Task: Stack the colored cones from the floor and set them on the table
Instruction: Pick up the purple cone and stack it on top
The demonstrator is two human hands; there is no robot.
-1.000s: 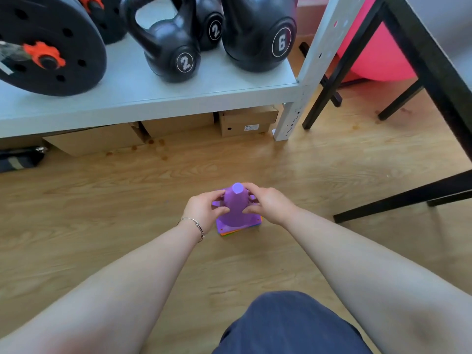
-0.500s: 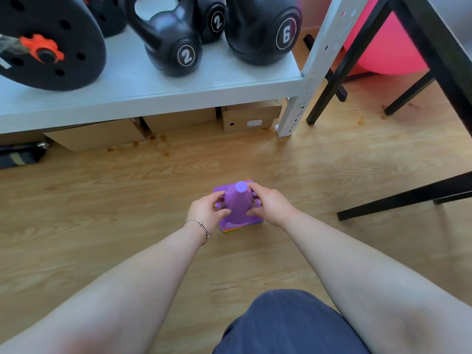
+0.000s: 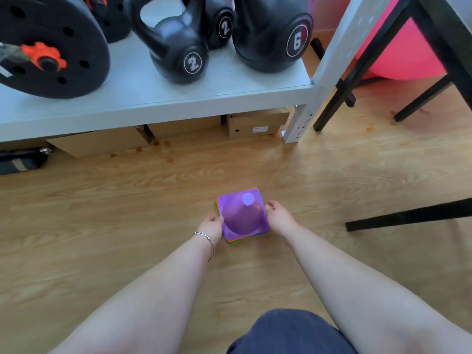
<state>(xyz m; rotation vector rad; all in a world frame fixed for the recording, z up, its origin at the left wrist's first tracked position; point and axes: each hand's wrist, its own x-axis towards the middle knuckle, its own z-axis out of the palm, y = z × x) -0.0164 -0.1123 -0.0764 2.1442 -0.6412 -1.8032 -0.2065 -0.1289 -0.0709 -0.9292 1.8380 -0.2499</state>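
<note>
Cone stack, purple on top, orange and green base edges showing beneath, sits on wooden floor before grey shelf. Left hand pinches stack's left base edge; right hand pinches right edge. Black bench leg well right.

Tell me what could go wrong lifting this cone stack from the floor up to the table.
1. The left hand and right hand grip only the base edges of the cone stack; the orange and green bases peeking out below the purple one could slip free.
2. The black table frame sits close on the right, so the stack might clip it on the way up.
3. The stack's bases look slightly misaligned, so it may tilt when raised.
</note>
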